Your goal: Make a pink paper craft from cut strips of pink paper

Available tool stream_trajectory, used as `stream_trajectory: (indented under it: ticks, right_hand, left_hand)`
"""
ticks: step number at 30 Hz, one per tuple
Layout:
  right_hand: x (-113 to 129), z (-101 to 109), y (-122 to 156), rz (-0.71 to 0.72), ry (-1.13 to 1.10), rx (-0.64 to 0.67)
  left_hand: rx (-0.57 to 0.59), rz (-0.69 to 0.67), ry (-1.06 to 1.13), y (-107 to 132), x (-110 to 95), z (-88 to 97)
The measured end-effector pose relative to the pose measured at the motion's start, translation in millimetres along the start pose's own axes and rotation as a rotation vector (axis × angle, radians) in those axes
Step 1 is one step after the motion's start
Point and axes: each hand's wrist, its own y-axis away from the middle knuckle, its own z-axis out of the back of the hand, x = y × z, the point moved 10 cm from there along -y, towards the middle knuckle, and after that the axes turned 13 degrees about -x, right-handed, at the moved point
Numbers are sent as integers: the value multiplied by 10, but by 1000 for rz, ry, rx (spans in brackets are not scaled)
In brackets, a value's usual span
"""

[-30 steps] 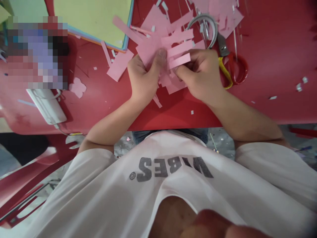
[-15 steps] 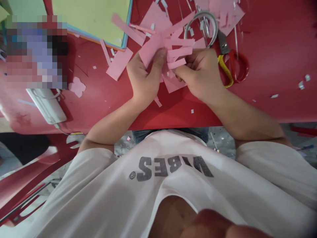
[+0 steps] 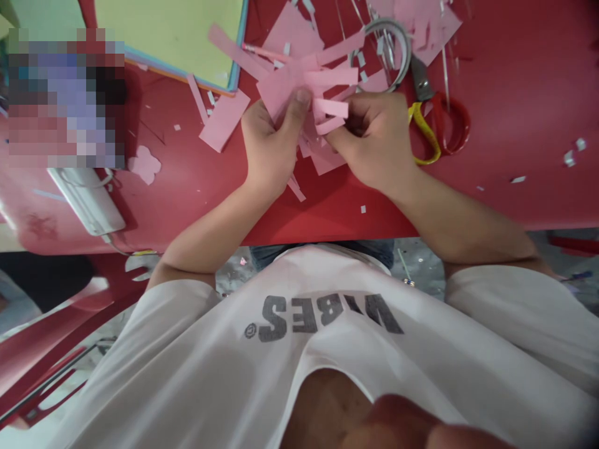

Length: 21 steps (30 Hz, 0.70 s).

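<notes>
Two hands (image 3: 271,146) (image 3: 374,140), one pair scissors (image 3: 433,118), one power strip (image 3: 87,201).

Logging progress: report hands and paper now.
Left hand, right hand pinching cut pink paper strips. Red-and-yellow-handled steel scissors beside right hand. Pale paper scraps on red table.

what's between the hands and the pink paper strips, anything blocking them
Nothing visible stands in the way. The left hand and right hand are already on the pink paper strips, gripping them. The scissors lie beside the right hand, not between it and the paper.
</notes>
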Motion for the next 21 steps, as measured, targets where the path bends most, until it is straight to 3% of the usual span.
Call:
stream_trajectory:
  ticks: [12,21]
  right_hand:
    - [-74,-3,-17,-12,15,-39]
    - [-27,-8,1,-4,28,4]
  left_hand:
    - [-51,-5,-113,36,-98,-17]
    - [-32,-50,-84,48,-174,-44]
